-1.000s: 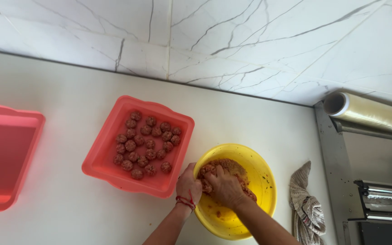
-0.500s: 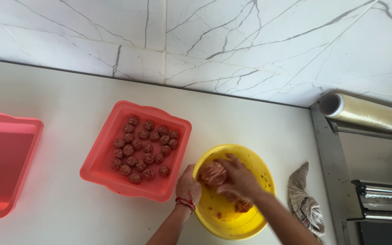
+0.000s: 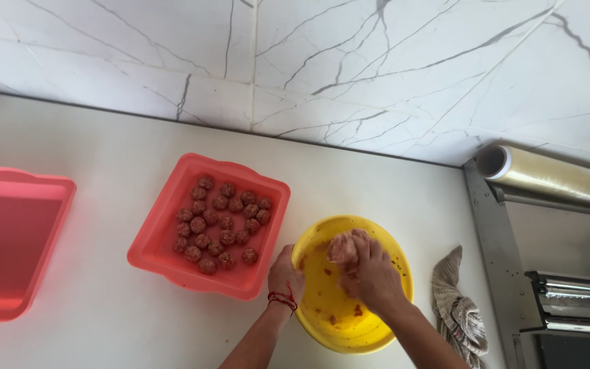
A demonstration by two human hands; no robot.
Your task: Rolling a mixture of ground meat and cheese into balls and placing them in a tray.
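Observation:
A yellow bowl [image 3: 387, 254] stands on the white counter, smeared with bits of minced meat. My left hand [image 3: 285, 273], a red thread on its wrist, grips the bowl's left rim. Inside the bowl my right hand [image 3: 371, 275] is closed around a lump of pink minced meat [image 3: 342, 249]. Just left of the bowl sits a red square tray [image 3: 161, 225] with several small meatballs [image 3: 221, 228] laid in rows.
A second red tray [image 3: 8, 239], with nothing in it, lies at the left edge. A crumpled cloth [image 3: 457, 307] lies right of the bowl. A cling film roll [image 3: 554, 179] on a metal dispenser [image 3: 496, 253] fills the right side. A marble wall [image 3: 322, 68] backs the counter.
My right hand has gathered the meat into one lump and lifted it toward the bowl's upper left. My left hand has stayed on the rim. The view shifted slightly.

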